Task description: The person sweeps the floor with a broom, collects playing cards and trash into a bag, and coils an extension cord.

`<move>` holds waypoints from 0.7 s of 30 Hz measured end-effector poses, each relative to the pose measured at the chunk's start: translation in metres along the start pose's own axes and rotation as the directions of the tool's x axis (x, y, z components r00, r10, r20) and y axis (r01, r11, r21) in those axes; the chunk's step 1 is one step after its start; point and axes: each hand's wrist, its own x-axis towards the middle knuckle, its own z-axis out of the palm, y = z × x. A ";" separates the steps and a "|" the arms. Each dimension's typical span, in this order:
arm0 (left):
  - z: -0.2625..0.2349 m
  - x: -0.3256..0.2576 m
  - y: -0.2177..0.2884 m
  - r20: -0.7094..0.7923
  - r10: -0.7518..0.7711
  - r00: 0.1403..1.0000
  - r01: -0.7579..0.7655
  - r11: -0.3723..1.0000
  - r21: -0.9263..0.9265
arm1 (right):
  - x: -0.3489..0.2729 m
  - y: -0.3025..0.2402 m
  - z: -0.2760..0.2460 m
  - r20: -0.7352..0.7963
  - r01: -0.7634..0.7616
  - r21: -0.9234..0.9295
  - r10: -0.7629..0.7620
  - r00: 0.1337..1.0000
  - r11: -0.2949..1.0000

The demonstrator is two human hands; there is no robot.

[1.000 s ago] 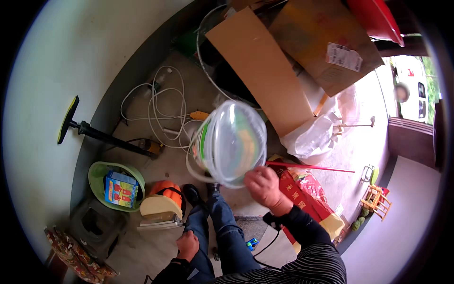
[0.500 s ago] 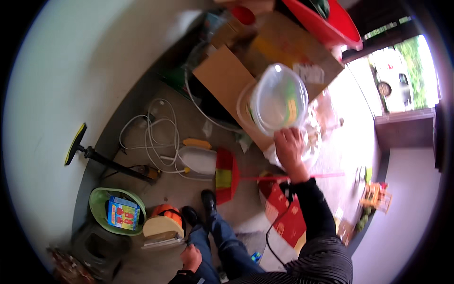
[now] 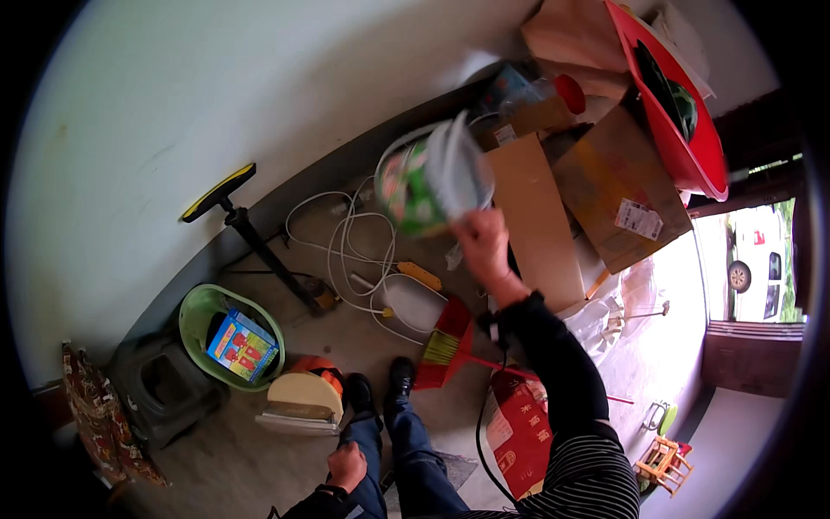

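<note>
My right hand (image 3: 483, 245) is raised in front of me and grips a clear round plastic lid or bowl (image 3: 462, 169) by its lower edge. The piece is tilted on edge and blurred, and a green and white container (image 3: 408, 186) shows right behind it. My left hand (image 3: 347, 465) hangs low by my left leg with the fingers curled and nothing in it. My dark shoes (image 3: 380, 389) stand on the concrete floor below.
On the floor lie a red hand broom (image 3: 447, 344), coiled white cable (image 3: 346, 251), a yellow-headed floor tool (image 3: 251, 229), a green basin (image 3: 199, 316) with a colourful box, flat cardboard (image 3: 540, 225) and a red bin (image 3: 683, 130). A red bag (image 3: 519, 428) stands at my right.
My right hand has swung the clear round piece up and to the left, turning it from face-on to edge-on. The view has tilted up toward the wall.
</note>
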 end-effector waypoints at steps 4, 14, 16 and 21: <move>-0.002 -0.008 -0.004 -0.019 -0.048 0.999 0.048 0.999 -0.004 | 0.112 0.041 0.009 -0.197 -0.413 0.145 0.436 0.878 0.899; 0.000 -0.007 -0.004 0.023 -0.103 0.994 0.103 0.994 -0.030 | 0.077 -0.003 0.033 -0.004 -0.157 0.043 0.157 0.988 0.987; -0.001 -0.003 0.001 0.033 -0.094 0.995 0.095 0.995 -0.025 | -0.006 -0.018 0.037 0.087 -0.044 0.152 0.031 0.996 0.987; 0.000 -0.002 0.005 0.056 -0.067 0.996 0.067 0.998 0.001 | -0.168 -0.034 0.035 0.425 -0.615 0.058 0.537 0.728 0.787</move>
